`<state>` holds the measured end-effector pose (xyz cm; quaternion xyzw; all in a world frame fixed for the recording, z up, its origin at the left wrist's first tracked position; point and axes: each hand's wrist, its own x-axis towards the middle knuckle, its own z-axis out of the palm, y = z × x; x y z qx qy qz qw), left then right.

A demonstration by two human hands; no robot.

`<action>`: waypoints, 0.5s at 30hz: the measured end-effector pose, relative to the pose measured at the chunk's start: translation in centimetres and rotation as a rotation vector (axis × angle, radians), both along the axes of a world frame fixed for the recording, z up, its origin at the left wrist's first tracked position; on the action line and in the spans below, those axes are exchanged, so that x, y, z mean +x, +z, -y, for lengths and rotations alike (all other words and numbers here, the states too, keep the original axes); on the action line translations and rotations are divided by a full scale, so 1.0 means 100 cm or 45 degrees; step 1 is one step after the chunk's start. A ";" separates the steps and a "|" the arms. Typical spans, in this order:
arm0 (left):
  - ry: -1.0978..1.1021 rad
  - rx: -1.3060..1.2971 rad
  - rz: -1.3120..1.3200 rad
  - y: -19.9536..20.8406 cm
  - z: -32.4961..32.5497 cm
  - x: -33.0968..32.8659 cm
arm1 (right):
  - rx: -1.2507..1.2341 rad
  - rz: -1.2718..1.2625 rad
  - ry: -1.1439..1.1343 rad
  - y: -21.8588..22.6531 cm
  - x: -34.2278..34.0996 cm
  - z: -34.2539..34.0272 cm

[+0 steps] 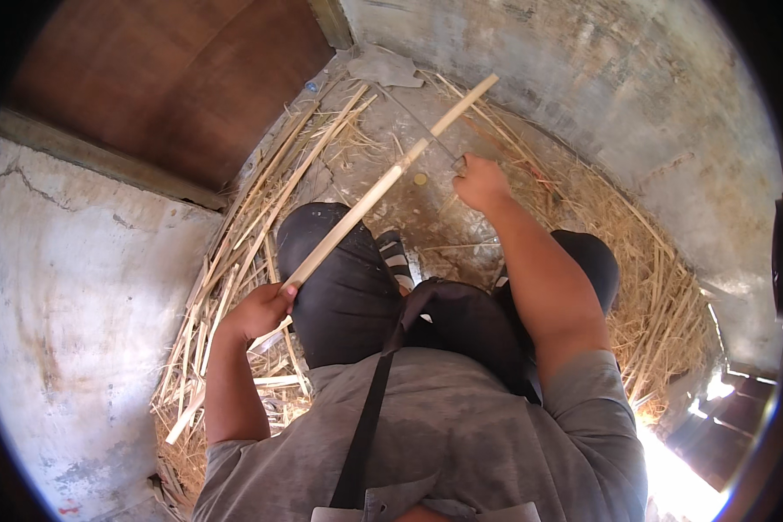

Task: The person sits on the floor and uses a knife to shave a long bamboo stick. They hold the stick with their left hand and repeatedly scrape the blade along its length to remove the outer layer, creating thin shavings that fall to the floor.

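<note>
My left hand point(259, 311) is closed around the near end of a long, pale bamboo strip point(348, 221). The strip slants up to the right, passing over my left knee, and a roughened spot shows on its upper half. In my closed right hand point(481, 183) is a knife point(404, 108) with a long, thin grey blade; the fist hides most of its handle. The blade points away to the upper left and crosses the strip's upper part. Whether its edge touches the strip I cannot tell.
Split bamboo strips point(270, 209) lie piled along the left side. Shavings point(661, 304) heap up against the curved wall point(618, 78) on the right. A brown panel point(174, 78) stands at the upper left. A flat grey stone-like piece point(385, 68) lies at the far end.
</note>
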<state>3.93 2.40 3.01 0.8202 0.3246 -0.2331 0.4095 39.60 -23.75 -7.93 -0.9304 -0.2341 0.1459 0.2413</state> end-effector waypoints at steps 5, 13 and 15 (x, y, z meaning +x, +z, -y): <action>0.244 -0.211 -0.004 -0.006 0.004 0.000 | 0.061 0.074 0.401 0.036 -0.050 -0.021; 0.268 -0.361 -0.004 -0.003 -0.001 0.001 | 0.316 -0.029 0.223 -0.028 -0.015 -0.012; 0.261 -0.408 -0.015 -0.004 -0.007 -0.002 | 0.280 -0.081 0.181 -0.022 -0.009 -0.006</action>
